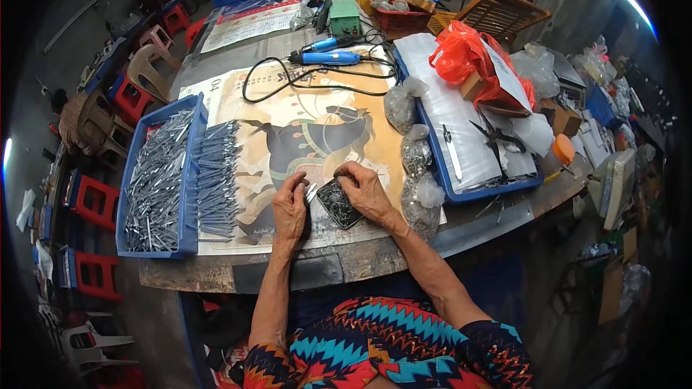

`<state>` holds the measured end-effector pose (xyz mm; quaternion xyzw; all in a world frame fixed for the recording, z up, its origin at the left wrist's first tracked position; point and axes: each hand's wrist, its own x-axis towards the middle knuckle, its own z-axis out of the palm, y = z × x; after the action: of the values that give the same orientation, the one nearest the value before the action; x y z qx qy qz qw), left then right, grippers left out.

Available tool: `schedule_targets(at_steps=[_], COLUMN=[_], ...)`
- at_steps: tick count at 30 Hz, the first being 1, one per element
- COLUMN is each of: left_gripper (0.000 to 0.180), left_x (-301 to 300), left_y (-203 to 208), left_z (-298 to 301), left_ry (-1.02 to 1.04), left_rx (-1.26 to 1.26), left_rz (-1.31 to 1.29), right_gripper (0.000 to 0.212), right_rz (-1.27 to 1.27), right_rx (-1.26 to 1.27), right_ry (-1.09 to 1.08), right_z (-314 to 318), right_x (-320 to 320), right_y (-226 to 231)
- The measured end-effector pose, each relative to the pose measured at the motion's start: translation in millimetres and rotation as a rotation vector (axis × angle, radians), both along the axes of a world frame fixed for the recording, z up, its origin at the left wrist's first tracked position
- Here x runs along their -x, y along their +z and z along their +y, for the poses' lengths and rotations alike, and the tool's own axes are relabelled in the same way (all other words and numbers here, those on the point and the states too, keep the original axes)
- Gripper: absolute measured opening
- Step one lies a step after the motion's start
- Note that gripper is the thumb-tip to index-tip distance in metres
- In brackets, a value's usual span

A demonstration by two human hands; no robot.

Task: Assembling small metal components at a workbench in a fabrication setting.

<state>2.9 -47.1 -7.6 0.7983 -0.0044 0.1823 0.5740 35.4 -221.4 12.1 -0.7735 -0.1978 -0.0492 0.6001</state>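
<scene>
**Hands over the small tray, grip hard to read**

Left hand has curled fingers by a shiny sliver; can't tell if it's actually pinched. Right hand is bent over the black tray, covering its upper right corner, so no clue whether it's gripping the rim or the metal bits. Tray's on the poster, near the table's front edge. Bags crowd the right side, contents blurry. More room leftward: open poster up to the rods beside the blue bin.
</scene>
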Motion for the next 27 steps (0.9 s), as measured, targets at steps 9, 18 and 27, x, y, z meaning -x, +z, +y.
schedule_targets(at_steps=[9, 18, 27], left_gripper=[0.024, 0.022, 0.022], left_x=[1, 4, 6], left_y=[7, 17, 24], left_z=[-4, -3, -2], left_ry=[0.023, 0.026, 0.046], left_rx=[-0.002, -0.011, 0.009], left_rz=[0.007, -0.006, -0.045], right_gripper=[0.015, 0.015, 0.015], right_rz=[-0.019, 0.007, 0.038], right_rx=[-0.013, -0.001, 0.029], right_ry=[-0.025, -0.044, -0.014], right_z=[-1, 2, 6], right_x=[3, 2, 7], right_y=[5, 5, 8])
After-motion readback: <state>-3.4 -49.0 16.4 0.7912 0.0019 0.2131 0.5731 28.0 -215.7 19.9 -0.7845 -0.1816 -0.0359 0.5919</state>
